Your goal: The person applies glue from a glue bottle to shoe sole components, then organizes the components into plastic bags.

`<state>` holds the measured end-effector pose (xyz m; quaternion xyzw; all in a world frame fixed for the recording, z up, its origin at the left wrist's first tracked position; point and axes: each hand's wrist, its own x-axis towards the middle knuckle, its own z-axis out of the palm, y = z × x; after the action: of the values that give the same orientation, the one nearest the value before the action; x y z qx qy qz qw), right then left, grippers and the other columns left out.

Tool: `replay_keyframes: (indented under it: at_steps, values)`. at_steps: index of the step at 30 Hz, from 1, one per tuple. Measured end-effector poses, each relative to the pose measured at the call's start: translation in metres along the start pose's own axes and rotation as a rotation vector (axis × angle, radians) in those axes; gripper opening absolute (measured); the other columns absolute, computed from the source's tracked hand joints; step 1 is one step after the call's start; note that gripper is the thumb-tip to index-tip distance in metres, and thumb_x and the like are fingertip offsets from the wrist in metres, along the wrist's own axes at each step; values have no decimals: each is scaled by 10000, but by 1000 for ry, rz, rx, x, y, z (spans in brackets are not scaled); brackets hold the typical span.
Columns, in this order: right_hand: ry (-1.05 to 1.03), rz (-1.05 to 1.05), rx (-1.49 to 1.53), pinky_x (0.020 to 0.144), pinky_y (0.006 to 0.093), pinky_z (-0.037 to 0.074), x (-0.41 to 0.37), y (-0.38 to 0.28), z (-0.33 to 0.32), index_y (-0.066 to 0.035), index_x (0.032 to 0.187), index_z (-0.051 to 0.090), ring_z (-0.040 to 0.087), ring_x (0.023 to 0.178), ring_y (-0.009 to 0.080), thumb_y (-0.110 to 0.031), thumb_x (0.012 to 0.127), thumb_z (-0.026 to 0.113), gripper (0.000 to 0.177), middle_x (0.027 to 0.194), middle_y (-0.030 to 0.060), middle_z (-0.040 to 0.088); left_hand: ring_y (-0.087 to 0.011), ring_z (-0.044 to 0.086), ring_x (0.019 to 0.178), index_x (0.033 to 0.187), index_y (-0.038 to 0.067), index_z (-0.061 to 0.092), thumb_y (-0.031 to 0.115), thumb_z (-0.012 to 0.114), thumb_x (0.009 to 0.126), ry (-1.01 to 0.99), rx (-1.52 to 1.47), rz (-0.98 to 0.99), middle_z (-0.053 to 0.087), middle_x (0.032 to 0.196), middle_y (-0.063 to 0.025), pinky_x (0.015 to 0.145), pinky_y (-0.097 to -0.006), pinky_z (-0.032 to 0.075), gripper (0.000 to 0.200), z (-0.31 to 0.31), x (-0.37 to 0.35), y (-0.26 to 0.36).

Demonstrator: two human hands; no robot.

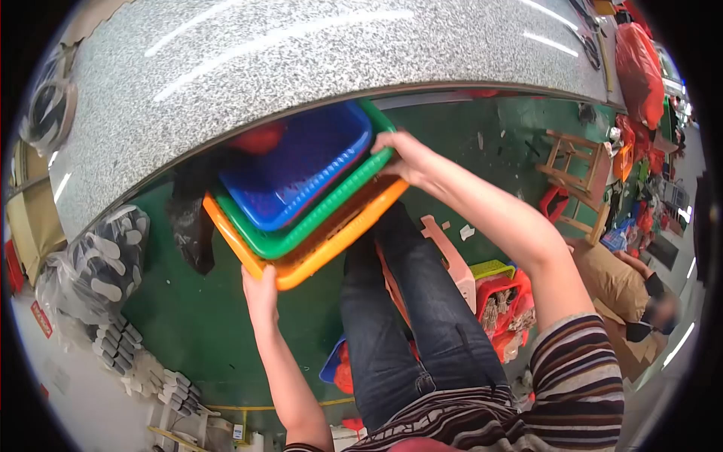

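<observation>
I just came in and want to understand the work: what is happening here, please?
A person is holding three nested plastic baskets, partly hidden below the edge of the speckled table: the blue basket is innermost, then the green basket, then the orange basket. The left hand grips the orange rim; the right hand is at the green rim, across the stack.

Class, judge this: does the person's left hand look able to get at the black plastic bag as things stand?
Probably yes, but after letting go: the left hand grips the corner of the orange basket. The black plastic bag is close by, with only green floor showing between it and the hand.
</observation>
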<state>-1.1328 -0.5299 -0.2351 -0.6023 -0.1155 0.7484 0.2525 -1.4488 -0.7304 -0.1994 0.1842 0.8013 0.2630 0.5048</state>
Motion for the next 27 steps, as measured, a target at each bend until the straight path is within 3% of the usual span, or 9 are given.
replay_keyframes:
  at_steps: [3,5,6,9,14,20,23,25,27]
  values:
    - [-121,23,1,922,515,513,-37,9,-13,-33,1111,515,569,1016,251,-47,740,621,386,1038,112,543,-244,598,1022,1258,-51,498,77,572,801,66,74,46,610,1122,-167,912,-357,474,480,-4,-49,-2]
    - [-40,130,-17,984,560,481,-59,19,-17,-50,1215,441,565,1066,274,-61,748,619,500,1124,119,514,-214,603,950,1201,-47,526,34,576,769,110,-36,60,614,1066,-135,885,-332,479,442,-7,-76,-7]
    - [-107,193,-25,1030,587,444,-65,23,-22,-62,1293,363,553,1113,294,-75,753,619,598,1177,122,485,-203,601,923,1179,-44,535,24,578,759,115,-89,36,614,1045,-125,874,-322,480,427,-9,-91,1]
    - [-149,298,-115,1028,582,442,-76,35,-21,-70,1209,477,538,1142,273,-72,742,624,490,1124,133,540,-162,581,834,1091,-27,559,-2,586,727,149,-188,-21,608,976,-88,805,-290,480,366,-15,-108,3]
    - [-16,255,-152,856,416,574,-58,102,-34,-13,1135,502,628,969,242,-88,731,657,439,1030,121,581,-168,588,858,1082,-31,568,7,581,733,148,-169,-172,619,989,-94,785,-301,482,352,-25,-95,-51]
    - [42,235,-115,881,421,552,-86,131,-23,-22,1090,501,626,940,249,-83,720,678,414,1001,115,574,-269,637,905,1057,-56,585,111,612,746,215,218,-361,646,997,-189,825,-387,491,353,-22,-77,-171]
    - [21,212,-50,925,449,513,-98,123,-21,-25,1117,506,605,998,245,-85,727,654,421,1033,106,577,-266,639,886,1041,-49,592,106,614,747,267,208,-411,651,985,-175,816,-387,494,333,-26,-72,-213]
    - [-11,187,14,939,461,498,-104,115,-15,-23,1134,508,594,1024,243,-84,728,643,432,1054,103,577,-253,634,873,1062,-51,591,102,611,752,233,46,-530,654,995,-160,807,-370,500,347,-39,-76,-216]
    - [35,131,-15,934,447,490,-104,116,-7,-47,1180,513,593,1024,233,-83,716,645,484,1077,93,579,-253,639,884,1097,-49,583,92,601,754,236,104,-418,654,1009,-162,809,-360,503,372,-54,-92,-211]
